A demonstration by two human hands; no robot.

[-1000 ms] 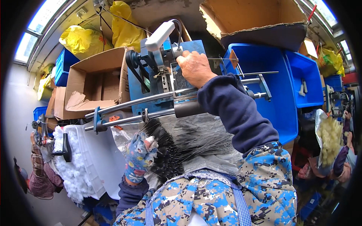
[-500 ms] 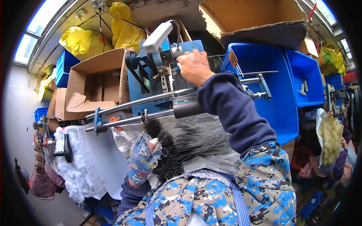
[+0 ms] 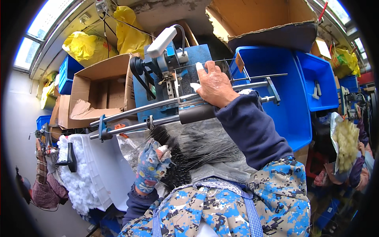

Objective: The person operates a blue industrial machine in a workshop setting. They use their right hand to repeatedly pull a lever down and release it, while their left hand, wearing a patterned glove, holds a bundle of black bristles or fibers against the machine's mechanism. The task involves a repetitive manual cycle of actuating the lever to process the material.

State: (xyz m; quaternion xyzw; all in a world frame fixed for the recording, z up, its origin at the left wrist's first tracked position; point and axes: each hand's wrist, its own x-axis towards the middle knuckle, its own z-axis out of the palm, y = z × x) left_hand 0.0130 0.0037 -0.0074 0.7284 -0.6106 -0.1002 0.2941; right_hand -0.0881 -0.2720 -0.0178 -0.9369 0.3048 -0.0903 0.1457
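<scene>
Many dark wires [image 3: 177, 168] lie on a grey sheet [image 3: 233, 168], just below the rails [image 3: 134, 127] of a blue machine [image 3: 169, 75]. At their left edge is the left hand [image 3: 152, 160], gloved, fingers curled; whether its grip holds any cannot be told. Over the machine's right part, the right hand [image 3: 217, 85] has its grip spread, thumb and forefinger apart, both tips wrapped in white. Left of the machine stands a carton [image 3: 79, 93]; right, a blue bin [image 3: 272, 67]. Farther left, white fluff [image 3: 77, 185] lies beside a white panel [image 3: 114, 170].
</scene>
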